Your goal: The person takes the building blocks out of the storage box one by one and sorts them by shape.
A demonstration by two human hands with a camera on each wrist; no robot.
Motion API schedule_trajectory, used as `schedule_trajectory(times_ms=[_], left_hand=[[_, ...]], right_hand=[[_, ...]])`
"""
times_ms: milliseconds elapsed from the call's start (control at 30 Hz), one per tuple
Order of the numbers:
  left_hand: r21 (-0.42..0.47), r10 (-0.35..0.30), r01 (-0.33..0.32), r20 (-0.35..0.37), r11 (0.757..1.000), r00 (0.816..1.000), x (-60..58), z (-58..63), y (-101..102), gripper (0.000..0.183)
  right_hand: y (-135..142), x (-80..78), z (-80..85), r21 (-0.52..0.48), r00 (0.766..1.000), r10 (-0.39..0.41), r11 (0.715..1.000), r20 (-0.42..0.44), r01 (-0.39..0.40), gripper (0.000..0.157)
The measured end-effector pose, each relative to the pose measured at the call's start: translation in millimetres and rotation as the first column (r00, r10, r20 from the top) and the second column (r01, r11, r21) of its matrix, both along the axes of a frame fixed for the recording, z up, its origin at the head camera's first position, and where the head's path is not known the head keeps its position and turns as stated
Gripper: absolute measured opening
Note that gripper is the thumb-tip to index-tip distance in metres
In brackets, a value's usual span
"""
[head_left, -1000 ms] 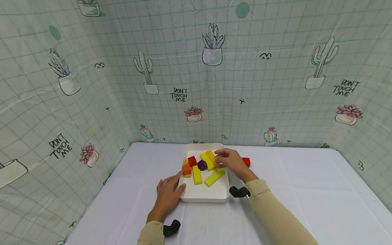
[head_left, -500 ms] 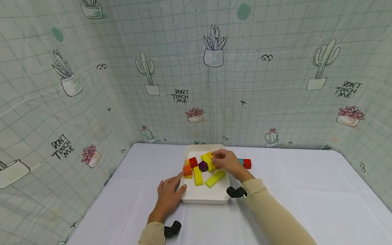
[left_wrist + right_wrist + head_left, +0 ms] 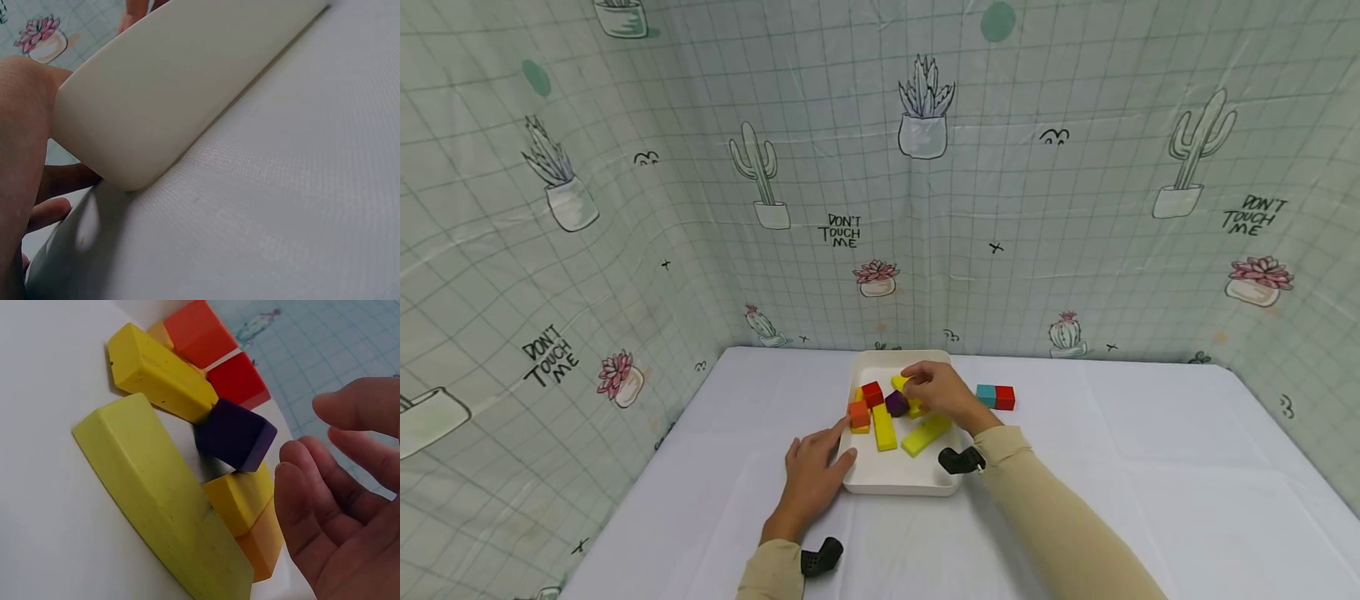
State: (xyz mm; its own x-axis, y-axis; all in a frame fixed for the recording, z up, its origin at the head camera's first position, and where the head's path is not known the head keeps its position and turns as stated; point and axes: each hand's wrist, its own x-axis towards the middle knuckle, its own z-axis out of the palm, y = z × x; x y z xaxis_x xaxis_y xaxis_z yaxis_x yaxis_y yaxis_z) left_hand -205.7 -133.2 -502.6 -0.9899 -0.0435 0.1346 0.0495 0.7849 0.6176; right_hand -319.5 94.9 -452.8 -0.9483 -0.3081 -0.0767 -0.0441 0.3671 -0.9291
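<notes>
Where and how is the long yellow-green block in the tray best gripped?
Probably at mid-length, from above, pinching its two long sides: the yellow-green block lies flat and narrow, with bare tray along its near side.

I work in soft, even light; a dark shadow (image 3: 112, 219) pools by the near-left corner of the tray (image 3: 156, 87); past my right hand (image 3: 340, 509), the patterned backdrop (image 3: 325, 347) blurs.

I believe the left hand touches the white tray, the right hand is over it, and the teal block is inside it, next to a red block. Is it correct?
Not fully: the teal block is outside the white tray, on the table, though next to a red block. The head view shows this. The rest is right.
</notes>
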Motion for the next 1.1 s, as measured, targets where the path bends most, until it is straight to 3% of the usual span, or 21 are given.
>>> schedule_trajectory(times_ms=[300, 667, 1100], left_hand=[[-0.006, -0.012, 0.012, -0.014, 1.0, 1.0, -0.8, 3.2, 2, 0.055], [0.003, -0.014, 0.014, -0.015, 1.0, 1.0, -0.2, -0.9, 0, 0.055], [0.007, -0.01, 0.01, -0.004, 1.0, 1.0, -0.7, -0.8, 0, 0.056]], right_hand=[[-2, 0.7, -1.1, 0.146, 0.999, 0.028, 0.989, -0.022, -0.025, 0.04], [-12, -1.4, -11.5, 0.304, 0.994, 0.088, 0.95, -0.069, -0.063, 0.042], [-11, 0.4, -15.6, 0.367, 0.98, 0.126, 0.928, -0.155, -0.061, 0.033]])
